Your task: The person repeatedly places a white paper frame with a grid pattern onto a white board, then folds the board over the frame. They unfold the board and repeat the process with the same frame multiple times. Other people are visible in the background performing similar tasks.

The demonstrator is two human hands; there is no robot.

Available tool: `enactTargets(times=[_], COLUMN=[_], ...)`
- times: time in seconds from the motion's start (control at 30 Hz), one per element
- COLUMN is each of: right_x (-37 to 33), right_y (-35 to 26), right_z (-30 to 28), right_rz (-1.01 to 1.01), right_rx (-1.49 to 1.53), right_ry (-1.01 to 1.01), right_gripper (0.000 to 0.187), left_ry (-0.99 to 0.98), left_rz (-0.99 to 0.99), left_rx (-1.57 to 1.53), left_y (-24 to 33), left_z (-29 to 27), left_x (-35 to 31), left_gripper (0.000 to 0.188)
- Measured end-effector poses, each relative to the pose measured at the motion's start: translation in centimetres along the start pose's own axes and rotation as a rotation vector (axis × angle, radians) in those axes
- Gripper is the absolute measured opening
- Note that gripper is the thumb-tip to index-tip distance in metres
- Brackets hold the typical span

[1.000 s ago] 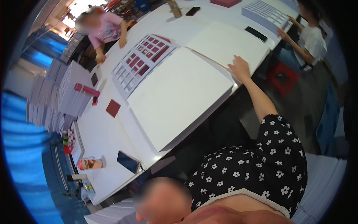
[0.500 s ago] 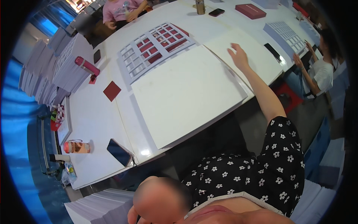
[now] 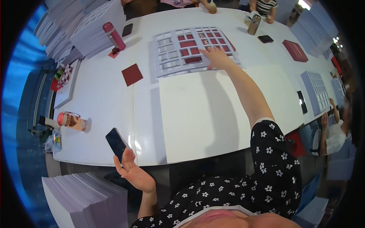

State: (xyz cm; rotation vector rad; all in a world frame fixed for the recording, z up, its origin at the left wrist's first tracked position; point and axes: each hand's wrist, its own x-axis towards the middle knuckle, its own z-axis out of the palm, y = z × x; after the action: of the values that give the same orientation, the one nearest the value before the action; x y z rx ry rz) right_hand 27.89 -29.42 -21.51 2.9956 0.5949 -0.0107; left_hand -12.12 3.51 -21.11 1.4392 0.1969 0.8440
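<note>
My right hand (image 3: 216,57) reaches far across the white table and lies flat, fingers spread, on a grey grid board (image 3: 178,49) whose cells hold dark red squares. My arm passes over a large white sheet (image 3: 197,117) lying in front of that board. My left hand (image 3: 133,173) is raised at the near table edge, palm up with fingers apart, holding nothing. Its fingertips are just below a black phone (image 3: 116,143) lying on the table edge.
A loose dark red square (image 3: 132,74) and a pink bottle (image 3: 114,36) lie left of the board. An orange-capped bottle (image 3: 72,121) lies far left. Paper stacks (image 3: 83,197) stand at lower left. A red box (image 3: 294,50) and second grid board (image 3: 317,91) lie right. A seated person (image 3: 334,133) works there.
My right hand has moved from the white sheet's right edge to the grid board. My head has turned, and my left hand has come into view near the phone.
</note>
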Motion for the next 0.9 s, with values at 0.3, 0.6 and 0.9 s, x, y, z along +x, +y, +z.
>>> enactTargets(times=[0.3, 0.6, 0.9], right_x=[1.0, -1.3, -16.4], right_y=[-0.1, 0.4, -3.0], right_z=[-1.3, -3.2, -9.6], right_rz=[0.091, 0.075, -0.136], right_rx=[-0.142, -0.056, 0.231], right_ry=[-0.371, 0.007, 0.226], right_gripper=[0.117, 0.092, 0.082], left_ry=[0.012, -0.069, -0.101], left_rz=[-0.078, -0.085, -0.162], left_rx=[-0.075, -0.083, -0.090], left_y=[0.4, 0.6, -2.2], left_z=[-0.7, -0.9, -1.4], left_x=[-1.9, -2.0, -2.5], left_gripper=[0.068, 0.068, 0.063])
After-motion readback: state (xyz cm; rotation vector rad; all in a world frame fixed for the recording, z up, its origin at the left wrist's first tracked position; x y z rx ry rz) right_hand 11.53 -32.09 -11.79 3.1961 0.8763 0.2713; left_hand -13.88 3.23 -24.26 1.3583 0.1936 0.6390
